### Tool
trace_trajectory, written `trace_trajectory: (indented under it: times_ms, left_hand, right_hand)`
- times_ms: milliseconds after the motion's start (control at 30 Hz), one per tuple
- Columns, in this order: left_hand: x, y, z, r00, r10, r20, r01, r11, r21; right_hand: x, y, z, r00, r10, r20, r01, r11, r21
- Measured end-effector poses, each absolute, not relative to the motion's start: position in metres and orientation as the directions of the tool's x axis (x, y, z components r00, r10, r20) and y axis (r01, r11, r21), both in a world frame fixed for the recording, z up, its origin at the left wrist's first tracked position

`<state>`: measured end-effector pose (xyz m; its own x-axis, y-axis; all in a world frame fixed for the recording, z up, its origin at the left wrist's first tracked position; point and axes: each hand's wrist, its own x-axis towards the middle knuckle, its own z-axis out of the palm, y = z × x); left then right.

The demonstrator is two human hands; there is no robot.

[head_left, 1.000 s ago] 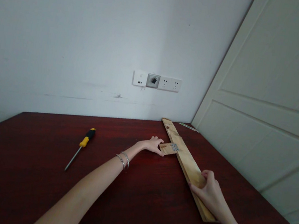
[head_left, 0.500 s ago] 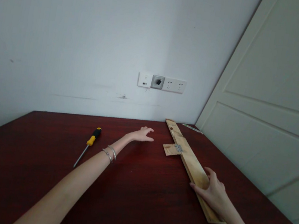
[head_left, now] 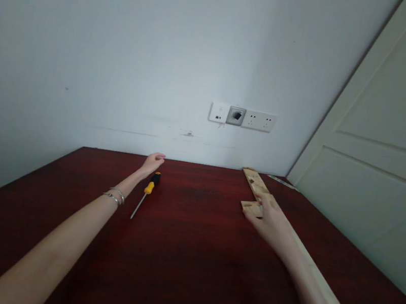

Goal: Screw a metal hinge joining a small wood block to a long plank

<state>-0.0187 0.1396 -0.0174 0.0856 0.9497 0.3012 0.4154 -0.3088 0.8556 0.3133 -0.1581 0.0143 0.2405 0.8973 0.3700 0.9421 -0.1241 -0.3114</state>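
My left hand point(head_left: 154, 162) is just beyond and left of the screwdriver point(head_left: 149, 187), its fingers loosely curved and apart, holding nothing. The screwdriver has a black and yellow handle and a steel shaft pointing towards me. My right hand point(head_left: 268, 219) is over the long wooden board point(head_left: 330, 295), thumb and fingers apart around the small wooden piece point(head_left: 251, 207) that sticks out from the board's left side. Whether the fingers touch this piece I cannot tell. The hand hides the join between the two, and the forearm covers part of the board.
The dark red tabletop point(head_left: 187, 252) runs back to a white wall point(head_left: 163, 63) with sockets point(head_left: 259, 121) and a switch plate point(head_left: 219, 113). A thin pale strip point(head_left: 283, 183) lies in the far right corner, beside a white panelled door point(head_left: 380, 200).
My left hand has moved left, from the middle of the table to the screwdriver. My right hand has slid up the board to the small wooden piece. The view has turned slightly left.
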Motion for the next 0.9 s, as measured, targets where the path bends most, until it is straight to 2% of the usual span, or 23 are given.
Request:
trace_trajectory:
  times_ms: [67, 167, 300, 567, 900]
  left_hand:
    - [-0.045, 0.138, -0.026, -0.019, 0.957, 0.288, 0.404, -0.256, 0.878]
    - [-0.075, 0.129, -0.042, -0.135, 0.956, 0.26, 0.382, -0.192, 0.904]
    - [-0.096, 0.12, -0.065, -0.203, 0.949, 0.24, 0.374, -0.151, 0.915]
    - [-0.104, 0.126, -0.082, -0.151, 0.939, 0.309, 0.503, -0.197, 0.842]
    - [-0.104, 0.119, -0.076, -0.084, 0.932, 0.354, 0.615, -0.231, 0.754]
  right_hand:
    - [0.273, -0.124, 0.023, 0.163, 0.92, 0.356, 0.942, -0.037, -0.334]
    - [0.209, -0.072, 0.027, 0.036, 0.975, 0.218, 0.93, 0.047, -0.365]
    - [0.132, -0.018, 0.018, -0.027, 0.988, 0.149, 0.921, 0.083, -0.38]
    - [0.044, 0.022, -0.006, -0.088, 0.994, 0.064, 0.905, 0.106, -0.412]
    - [0.033, 0.035, -0.017, -0.021, 1.0, 0.018, 0.912, 0.027, -0.41]
